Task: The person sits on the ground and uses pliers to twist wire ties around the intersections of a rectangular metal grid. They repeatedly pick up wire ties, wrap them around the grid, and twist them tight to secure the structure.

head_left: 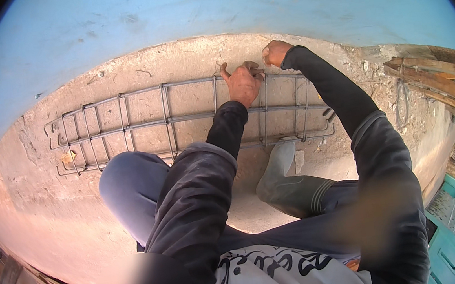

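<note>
left hand (242, 83): your fingers clamped on the rebar cage's (168, 121) top bar.
right hand (275, 52): closed, at the cage's far edge by the blue wall (211, 8).
room: bare concrete floor (50, 220) left.

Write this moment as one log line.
left hand: on rebar cage top bar | right hand: closed above same bar | boot: below cage

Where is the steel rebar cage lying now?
In the head view, the rebar cage lies on the concrete ground beside the blue wall, under both hands, just beyond the rubber boot.
</note>
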A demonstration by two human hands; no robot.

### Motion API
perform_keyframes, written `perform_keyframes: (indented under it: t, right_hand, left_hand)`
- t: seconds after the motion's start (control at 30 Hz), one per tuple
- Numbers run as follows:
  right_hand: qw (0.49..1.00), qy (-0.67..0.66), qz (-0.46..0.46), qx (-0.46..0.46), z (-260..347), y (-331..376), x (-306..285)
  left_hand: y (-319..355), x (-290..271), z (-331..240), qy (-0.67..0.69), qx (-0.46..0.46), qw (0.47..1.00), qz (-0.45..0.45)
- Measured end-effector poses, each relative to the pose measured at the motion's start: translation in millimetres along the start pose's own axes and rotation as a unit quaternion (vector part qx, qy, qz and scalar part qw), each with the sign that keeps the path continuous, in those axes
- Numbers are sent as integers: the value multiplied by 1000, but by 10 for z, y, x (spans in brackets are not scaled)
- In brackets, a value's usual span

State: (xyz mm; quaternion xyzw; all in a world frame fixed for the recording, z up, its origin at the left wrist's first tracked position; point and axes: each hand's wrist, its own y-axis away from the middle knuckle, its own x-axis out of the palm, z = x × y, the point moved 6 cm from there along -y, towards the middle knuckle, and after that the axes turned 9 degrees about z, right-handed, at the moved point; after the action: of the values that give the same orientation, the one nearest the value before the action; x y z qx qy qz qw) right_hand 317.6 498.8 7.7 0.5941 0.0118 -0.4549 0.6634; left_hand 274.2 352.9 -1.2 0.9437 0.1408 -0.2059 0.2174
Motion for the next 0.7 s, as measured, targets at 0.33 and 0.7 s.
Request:
perform_keyframes:
  t: [0.33,0.7]
  right_hand:
    - [995,68,-44,61,-312,-126,142]
    - [770,-613,156,78,-40,280,405]
  left_hand:
    - [-43,2,-38,33,-46,998,-6]
    - [-65,31,-19,25,7,999,-40]
